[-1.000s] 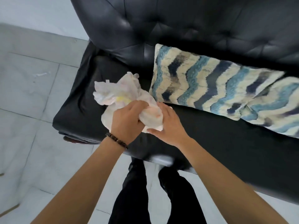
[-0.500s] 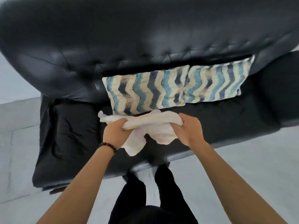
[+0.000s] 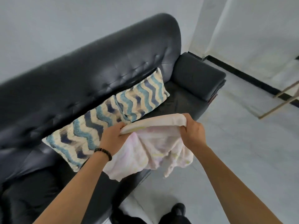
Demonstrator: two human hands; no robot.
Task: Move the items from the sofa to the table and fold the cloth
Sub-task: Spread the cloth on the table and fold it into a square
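A pale pink and yellow cloth (image 3: 155, 147) hangs in the air over the front edge of the black leather sofa (image 3: 80, 81). My left hand (image 3: 113, 138) grips the cloth's top edge at its left end, and my right hand (image 3: 193, 133) grips the same edge at its right end. The top edge is stretched between them and the rest droops below. Two zigzag-patterned cushions (image 3: 90, 131) (image 3: 142, 96) lean against the sofa's backrest, just behind the cloth.
The sofa's right armrest (image 3: 199, 75) ends near a grey tiled floor (image 3: 234, 143). Thin wooden or metal legs of a frame (image 3: 281, 101) stand at the far right by the wall. My legs and shoes (image 3: 178, 210) are at the bottom.
My hands have drawn apart and lifted, so the bunched cloth now hangs spread out. The view has swung to the right, toward the sofa's right end.
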